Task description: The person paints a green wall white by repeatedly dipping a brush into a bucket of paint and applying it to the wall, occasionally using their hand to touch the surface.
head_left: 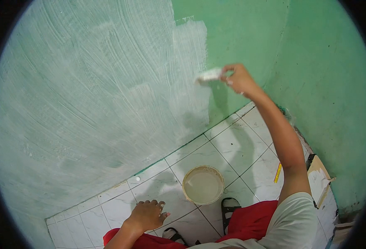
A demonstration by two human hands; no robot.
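Note:
My right hand [237, 79] grips a paint brush [210, 75] by its handle, in a pinch at the wall. The brush is white-coated and a little blurred, its bristles pointing left at the edge of the white paint [190, 50]. Bare green wall [232, 33] lies to the right of that edge. Low at the left, my left hand [148, 215] hangs over my knee with loosely curled fingers apart and nothing in it; white specks mark its fingertips. Between my hands and feet, a round bucket [203, 185] of whitish liquid stands on the floor.
White floor tiles [232, 143] meet the wall along a green-edged line. At the right lie a yellow strip [278, 172] and a board with white smears [318, 182]. A small white round thing [138, 179] sits near the wall. My sandalled feet flank the bucket's near side.

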